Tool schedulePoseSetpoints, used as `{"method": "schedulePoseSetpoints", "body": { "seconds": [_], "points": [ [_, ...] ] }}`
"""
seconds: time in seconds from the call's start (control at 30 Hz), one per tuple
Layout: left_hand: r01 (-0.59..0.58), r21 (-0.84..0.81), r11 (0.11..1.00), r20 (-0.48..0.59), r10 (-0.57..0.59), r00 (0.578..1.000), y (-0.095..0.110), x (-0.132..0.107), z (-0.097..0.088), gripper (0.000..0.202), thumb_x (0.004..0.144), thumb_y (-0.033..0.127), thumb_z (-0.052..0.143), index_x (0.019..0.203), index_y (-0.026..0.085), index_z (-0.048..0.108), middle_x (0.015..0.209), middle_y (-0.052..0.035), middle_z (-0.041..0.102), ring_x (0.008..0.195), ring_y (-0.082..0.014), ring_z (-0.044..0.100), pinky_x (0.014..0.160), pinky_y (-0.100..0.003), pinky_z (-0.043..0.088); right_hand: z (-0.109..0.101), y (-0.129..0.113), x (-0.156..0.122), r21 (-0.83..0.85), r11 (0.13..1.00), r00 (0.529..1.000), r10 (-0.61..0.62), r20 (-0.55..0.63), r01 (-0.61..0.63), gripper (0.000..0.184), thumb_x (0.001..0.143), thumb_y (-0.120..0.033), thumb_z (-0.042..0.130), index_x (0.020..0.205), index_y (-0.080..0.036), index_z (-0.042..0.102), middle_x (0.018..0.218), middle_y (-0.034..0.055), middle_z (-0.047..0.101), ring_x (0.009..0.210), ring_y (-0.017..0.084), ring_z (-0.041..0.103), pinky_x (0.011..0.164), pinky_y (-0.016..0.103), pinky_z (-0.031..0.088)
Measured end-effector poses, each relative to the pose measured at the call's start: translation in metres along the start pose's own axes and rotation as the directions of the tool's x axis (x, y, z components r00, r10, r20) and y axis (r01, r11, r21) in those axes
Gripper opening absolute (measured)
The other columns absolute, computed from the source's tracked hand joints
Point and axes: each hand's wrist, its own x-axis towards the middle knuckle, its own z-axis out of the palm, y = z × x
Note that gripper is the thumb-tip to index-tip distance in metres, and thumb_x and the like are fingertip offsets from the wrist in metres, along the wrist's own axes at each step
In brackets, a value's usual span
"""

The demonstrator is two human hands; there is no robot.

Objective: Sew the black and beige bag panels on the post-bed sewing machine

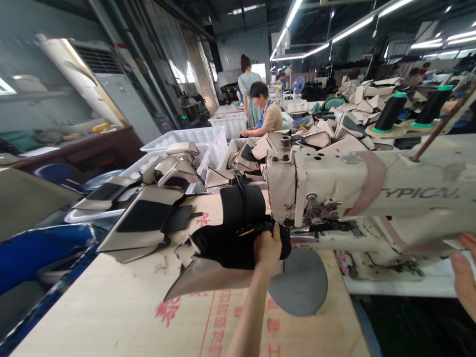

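My left hand (267, 248) is closed on a black and grey shoe upper (223, 248), holding it up against the needle end of a cream sewing machine (372, 188). The upper's grey pointed flap (201, 280) hangs down over the plywood table (111, 307). My right hand (464, 275) shows only partly at the right edge, beside the machine's body, with its fingers stretched flat and nothing in it.
More grey and black uppers (145, 218) lie stacked to the left, in and before white plastic bins (186, 141). A grey oval pad (301, 280) lies under the machine. Thread cones (390, 111) stand behind it. Two people (266, 114) work further back.
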Motion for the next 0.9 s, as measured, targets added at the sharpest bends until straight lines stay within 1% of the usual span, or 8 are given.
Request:
{"method": "schedulePoseSetpoints", "body": {
  "seconds": [0.27, 0.5, 0.6, 0.67, 0.7, 0.77, 0.83, 0.9],
  "points": [
    [0.014, 0.029, 0.999, 0.003, -0.014, 1.000, -0.003, -0.003, 0.000, 0.050, 0.087, 0.042, 0.032, 0.081, 0.009, 0.068, 0.087, -0.0171, 0.068, 0.087, -0.0230, 0.062, 0.071, -0.024, 0.040, 0.032, 0.025, -0.058, 0.022, 0.982, 0.982, -0.186, -0.020, 0.187, 0.056, 0.076, -0.035, 0.047, 0.130, -0.022, 0.039, 0.114, 0.0092, 0.057, 0.103, 0.026, 0.054, 0.084, 0.038, 0.040],
    [-0.011, 0.021, 1.000, 0.012, 0.010, 1.000, -0.003, -0.004, -0.004, 0.050, 0.088, 0.043, 0.030, 0.083, 0.010, 0.068, 0.088, -0.0162, 0.068, 0.088, -0.0225, 0.062, 0.070, -0.024, 0.040, -0.006, 0.013, -0.013, 0.064, 0.996, 0.998, -0.064, -0.009, 0.064, 0.047, 0.079, -0.039, 0.043, 0.124, -0.027, 0.047, 0.112, 0.0068, 0.059, 0.104, 0.024, 0.053, 0.092, 0.039, 0.034],
    [-0.006, 0.014, 1.000, 0.012, 0.006, 1.000, -0.001, -0.003, -0.004, 0.050, 0.088, 0.043, 0.031, 0.083, 0.009, 0.068, 0.089, -0.0170, 0.067, 0.088, -0.0227, 0.062, 0.070, -0.024, 0.040, -0.020, -0.042, 0.003, 0.172, 0.985, 0.998, 0.027, -0.060, -0.016, 0.033, 0.080, -0.038, 0.045, 0.106, -0.024, 0.059, 0.099, 0.0093, 0.064, 0.097, 0.024, 0.057, 0.087, 0.037, 0.039],
    [-0.004, 0.012, 1.000, 0.013, 0.004, 1.000, -0.001, -0.003, -0.004, 0.050, 0.088, 0.042, 0.031, 0.084, 0.009, 0.068, 0.089, -0.0173, 0.067, 0.088, -0.0227, 0.062, 0.071, -0.024, 0.040, -0.019, -0.105, 0.006, 0.405, 0.912, 0.997, 0.046, 0.061, -0.067, 0.024, 0.082, -0.037, 0.046, 0.089, -0.020, 0.062, 0.086, 0.0098, 0.065, 0.084, 0.021, 0.061, 0.076, 0.030, 0.044],
    [-0.004, 0.013, 1.000, 0.013, 0.004, 1.000, -0.001, -0.003, -0.003, 0.051, 0.088, 0.042, 0.030, 0.084, 0.009, 0.068, 0.089, -0.0175, 0.067, 0.088, -0.0228, 0.062, 0.071, -0.024, 0.041, -0.015, -0.140, 0.006, 0.522, 0.846, 0.963, -0.036, 0.266, -0.112, 0.026, 0.085, -0.037, 0.041, 0.084, -0.020, 0.061, 0.081, 0.0081, 0.066, 0.076, 0.018, 0.062, 0.069, 0.026, 0.045],
    [-0.008, 0.017, 1.000, 0.013, 0.008, 1.000, -0.002, -0.003, -0.003, 0.051, 0.088, 0.041, 0.030, 0.084, 0.008, 0.069, 0.089, -0.0176, 0.068, 0.088, -0.0227, 0.062, 0.071, -0.024, 0.041, -0.001, -0.206, 0.005, 0.569, 0.787, 0.835, -0.131, 0.534, -0.240, 0.035, 0.089, -0.038, 0.031, 0.086, -0.018, 0.060, 0.076, 0.0074, 0.065, 0.067, 0.017, 0.061, 0.060, 0.025, 0.042],
    [-0.018, 0.022, 1.000, 0.014, 0.017, 1.000, -0.002, -0.003, -0.002, 0.052, 0.088, 0.041, 0.029, 0.084, 0.009, 0.069, 0.089, -0.0169, 0.068, 0.088, -0.0222, 0.062, 0.071, -0.024, 0.041, 0.017, -0.255, 0.006, 0.552, 0.747, 0.725, -0.137, 0.675, -0.372, 0.036, 0.088, -0.040, 0.032, 0.089, -0.016, 0.059, 0.076, 0.0102, 0.065, 0.065, 0.020, 0.061, 0.059, 0.027, 0.040],
    [-0.027, 0.026, 0.999, 0.015, 0.027, 1.000, -0.002, -0.003, -0.002, 0.051, 0.088, 0.041, 0.028, 0.085, 0.010, 0.069, 0.089, -0.0154, 0.068, 0.089, -0.0213, 0.062, 0.070, -0.023, 0.041, 0.032, -0.282, 0.009, 0.532, 0.644, 0.662, -0.053, 0.748, -0.550, 0.034, 0.084, -0.043, 0.041, 0.080, -0.014, 0.059, 0.071, 0.0127, 0.064, 0.064, 0.022, 0.060, 0.060, 0.028, 0.038]
  ]
}}
